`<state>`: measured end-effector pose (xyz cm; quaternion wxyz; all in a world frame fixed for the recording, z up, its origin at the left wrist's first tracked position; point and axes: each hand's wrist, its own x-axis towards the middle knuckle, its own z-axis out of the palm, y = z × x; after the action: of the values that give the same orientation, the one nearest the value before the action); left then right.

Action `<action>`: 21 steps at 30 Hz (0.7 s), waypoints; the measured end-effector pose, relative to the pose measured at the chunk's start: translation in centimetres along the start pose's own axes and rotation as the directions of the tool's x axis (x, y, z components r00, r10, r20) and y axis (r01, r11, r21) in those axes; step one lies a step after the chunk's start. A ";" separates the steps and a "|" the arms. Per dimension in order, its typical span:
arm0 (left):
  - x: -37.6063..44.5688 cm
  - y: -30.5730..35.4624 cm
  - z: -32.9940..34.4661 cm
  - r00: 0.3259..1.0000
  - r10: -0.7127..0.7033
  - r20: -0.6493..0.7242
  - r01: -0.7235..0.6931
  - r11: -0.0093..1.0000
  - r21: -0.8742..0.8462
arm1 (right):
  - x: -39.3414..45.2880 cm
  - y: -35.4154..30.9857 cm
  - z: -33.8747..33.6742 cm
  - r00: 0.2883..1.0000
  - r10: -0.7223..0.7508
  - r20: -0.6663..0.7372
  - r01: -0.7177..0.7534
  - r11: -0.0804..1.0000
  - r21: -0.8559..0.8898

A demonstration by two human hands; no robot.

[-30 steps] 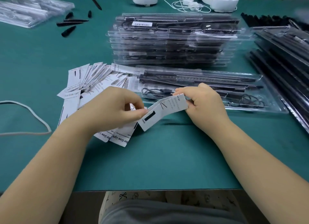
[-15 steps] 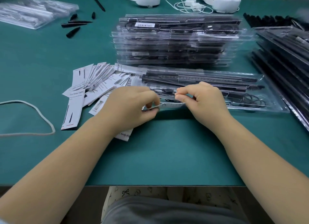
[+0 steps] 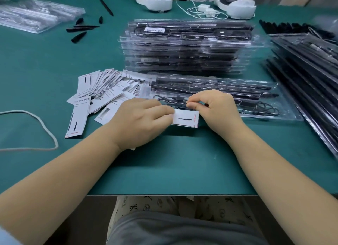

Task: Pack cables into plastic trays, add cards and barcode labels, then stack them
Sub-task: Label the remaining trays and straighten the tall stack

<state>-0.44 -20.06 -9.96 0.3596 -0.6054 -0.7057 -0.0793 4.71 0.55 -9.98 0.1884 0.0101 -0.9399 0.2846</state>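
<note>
A white printed card (image 3: 185,118) lies face up at the near edge of a clear plastic tray (image 3: 285,115) that holds black rods and coiled cables. My left hand (image 3: 140,120) pinches the card's left end. My right hand (image 3: 214,107) has its fingers curled over the card's right end, thumb and forefinger pinched at its top edge. A fanned pile of similar cards (image 3: 102,85) lies left of the tray. Behind the tray stands a stack of packed trays (image 3: 184,47), the top one bearing a barcode label (image 3: 154,30).
More filled trays (image 3: 307,67) lean at the right. Empty clear trays (image 3: 36,14) lie far left, loose black spikes (image 3: 78,36) near them. A grey cord (image 3: 47,127) loops at the left. White devices with a cable (image 3: 201,9) sit at the back.
The card, bent and tilted a second ago, has been turned printed side up and flattened at the tray's near edge. Both hands stayed on its ends.
</note>
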 end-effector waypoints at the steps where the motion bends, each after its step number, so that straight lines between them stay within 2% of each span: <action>1: -0.1 0.1 0.2 1.000 -0.003 0.029 0.004 0.999 -0.032 | 0.0 -0.1 0.0 1.000 0.003 -0.005 -0.003 1.000 0.013; 3: 0.0 0.2 0.6 0.998 0.002 0.058 0.002 0.997 -0.074 | 0.1 -0.1 0.0 1.000 0.005 -0.009 -0.005 1.000 0.022; 7: 0.5 0.3 0.8 0.992 0.037 -0.119 -0.038 0.999 -0.003 | 0.1 -0.1 0.0 1.000 0.011 -0.005 -0.011 1.000 0.006; 9: 0.6 0.3 0.8 0.986 0.060 -0.157 -0.060 0.998 0.008 | 0.1 -0.1 -0.1 1.000 0.024 -0.006 -0.024 1.000 0.004; 17: 0.4 0.9 1.1 0.999 -0.015 0.048 0.017 0.999 -0.030 | 0.3 0.0 0.1 0.999 0.040 0.003 -0.040 0.999 -0.031; 21: 0.8 1.1 1.3 0.997 -0.076 0.021 0.075 0.997 0.013 | 0.4 0.0 0.0 0.998 0.056 0.007 -0.056 0.998 -0.025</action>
<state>0.01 -18.49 -10.76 0.3525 -0.5769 -0.7322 -0.0822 4.30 0.54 -9.84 0.1767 -0.0172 -0.9440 0.2781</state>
